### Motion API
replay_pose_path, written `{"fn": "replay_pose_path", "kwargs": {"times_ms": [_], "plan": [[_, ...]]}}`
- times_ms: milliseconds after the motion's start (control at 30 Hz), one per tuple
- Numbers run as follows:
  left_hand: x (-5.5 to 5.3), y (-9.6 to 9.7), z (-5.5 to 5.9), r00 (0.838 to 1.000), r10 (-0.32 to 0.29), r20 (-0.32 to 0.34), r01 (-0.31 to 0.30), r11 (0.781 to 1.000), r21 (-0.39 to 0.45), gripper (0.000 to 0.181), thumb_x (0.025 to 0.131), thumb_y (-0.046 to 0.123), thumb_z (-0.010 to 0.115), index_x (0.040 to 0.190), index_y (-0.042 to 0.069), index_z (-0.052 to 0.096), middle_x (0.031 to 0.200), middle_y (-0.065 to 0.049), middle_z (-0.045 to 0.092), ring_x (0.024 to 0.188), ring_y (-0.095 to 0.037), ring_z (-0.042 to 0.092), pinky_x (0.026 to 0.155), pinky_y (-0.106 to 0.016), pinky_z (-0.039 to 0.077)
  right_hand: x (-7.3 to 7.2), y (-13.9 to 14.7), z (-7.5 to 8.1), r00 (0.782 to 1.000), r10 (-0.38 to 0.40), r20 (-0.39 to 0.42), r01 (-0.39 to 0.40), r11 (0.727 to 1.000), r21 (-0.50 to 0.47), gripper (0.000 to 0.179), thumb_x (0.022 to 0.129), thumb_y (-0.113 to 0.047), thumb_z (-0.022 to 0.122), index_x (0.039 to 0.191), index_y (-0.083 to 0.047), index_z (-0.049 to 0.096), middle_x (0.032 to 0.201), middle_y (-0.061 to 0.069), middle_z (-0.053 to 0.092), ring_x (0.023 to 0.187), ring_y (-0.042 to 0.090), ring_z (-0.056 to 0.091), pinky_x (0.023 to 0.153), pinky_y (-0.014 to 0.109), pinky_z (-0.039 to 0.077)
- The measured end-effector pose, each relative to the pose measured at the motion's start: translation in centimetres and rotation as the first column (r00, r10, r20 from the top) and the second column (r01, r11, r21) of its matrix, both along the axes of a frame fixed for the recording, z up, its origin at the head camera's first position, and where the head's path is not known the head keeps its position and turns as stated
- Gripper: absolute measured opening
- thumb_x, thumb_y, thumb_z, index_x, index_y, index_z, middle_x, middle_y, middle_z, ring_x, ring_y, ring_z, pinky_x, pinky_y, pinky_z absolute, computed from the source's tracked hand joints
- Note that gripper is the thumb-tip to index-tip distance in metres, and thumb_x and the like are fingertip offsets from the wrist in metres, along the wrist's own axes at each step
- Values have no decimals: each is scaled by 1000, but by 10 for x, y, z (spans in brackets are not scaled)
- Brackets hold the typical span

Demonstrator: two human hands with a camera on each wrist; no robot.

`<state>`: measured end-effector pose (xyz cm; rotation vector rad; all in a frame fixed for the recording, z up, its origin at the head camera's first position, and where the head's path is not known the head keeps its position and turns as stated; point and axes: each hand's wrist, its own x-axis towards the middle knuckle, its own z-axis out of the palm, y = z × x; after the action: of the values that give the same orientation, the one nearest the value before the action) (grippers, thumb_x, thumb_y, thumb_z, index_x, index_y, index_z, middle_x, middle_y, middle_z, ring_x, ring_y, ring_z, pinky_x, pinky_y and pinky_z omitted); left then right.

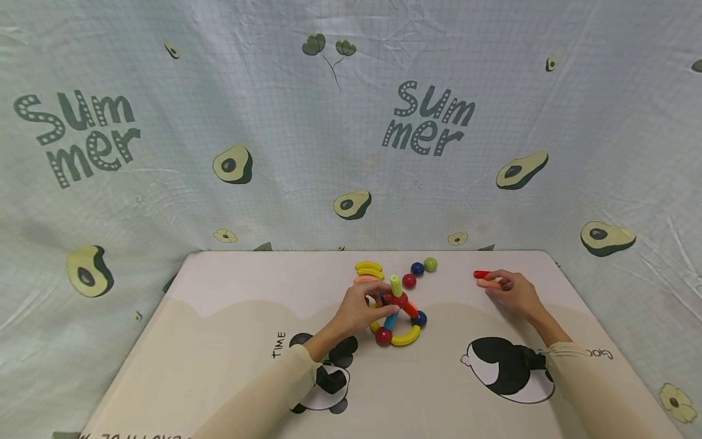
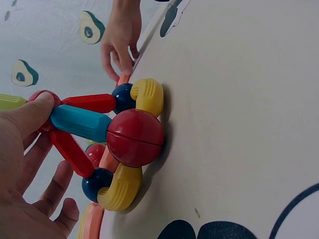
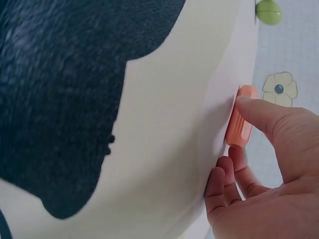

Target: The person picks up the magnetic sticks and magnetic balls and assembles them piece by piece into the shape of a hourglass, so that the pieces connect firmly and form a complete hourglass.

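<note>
A small frame of magnetic sticks and balls stands on the table, with curved yellow sticks point(image 1: 407, 337) joining red point(image 1: 384, 336) and blue balls point(image 1: 420, 319) at its base. Straight red point(image 2: 92, 103) and blue sticks point(image 2: 82, 123) slope up to a red ball point(image 1: 402, 299) topped by an upright lime-green stick point(image 1: 396, 285). My left hand point(image 1: 356, 310) holds that top ball, thumb on the near side. Farther right, my right hand point(image 1: 515, 294) pinches a straight orange stick point(image 3: 242, 122) between thumb and fingers, low at the table. Beside it lies a red stick point(image 1: 481, 274).
Behind the frame are loose red point(image 1: 409, 281), blue point(image 1: 417, 269) and green balls point(image 1: 430, 264). Curved yellow sticks point(image 1: 368, 266) and an orange one point(image 1: 366, 279) lie back left of them. A printed cloth point(image 1: 296, 201) hangs beyond the table's point(image 1: 219, 341) far edge.
</note>
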<state>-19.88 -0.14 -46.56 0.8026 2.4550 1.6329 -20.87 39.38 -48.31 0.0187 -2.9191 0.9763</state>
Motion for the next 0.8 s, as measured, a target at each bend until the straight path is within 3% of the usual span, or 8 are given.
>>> {"fn": "replay_pose_path", "kwargs": {"times_ms": [167,400,600,800], "plan": [[0,1,0,1000,4,-1,-4,1000,-4,35,91,18,81,123,7,72,114,-5,71,94,-25,63,76,-27,51,-2,0,-2,1000,3,-21,-3,1000,14,26,95,-13,73,116,0,67,109,27,64,97,42,59,78,47,53],[0,1,1,1000,-1,-2,1,1000,-6,35,91,18,81,123,7,72,114,-6,71,94,-26,63,76,-26,50,-4,-2,-3,999,2,-54,-1,1000,11,21,94,-10,74,110,2,68,108,27,66,92,38,61,72,37,51],[-1,0,2,1000,-6,-11,6,1000,-7,35,91,18,81,123,7,72,114,-5,71,93,-26,63,74,-24,50,-4,-5,0,999,-13,-36,14,999,43,23,94,-11,74,110,5,68,112,30,65,93,40,60,75,43,53],[0,0,2,1000,-1,-9,1,1000,-8,35,91,20,81,123,8,72,114,-6,71,94,-26,63,73,-24,50,-6,-10,5,999,7,-50,-1,993,116,22,91,-10,77,103,7,68,96,24,66,84,35,58,68,37,48]]}}
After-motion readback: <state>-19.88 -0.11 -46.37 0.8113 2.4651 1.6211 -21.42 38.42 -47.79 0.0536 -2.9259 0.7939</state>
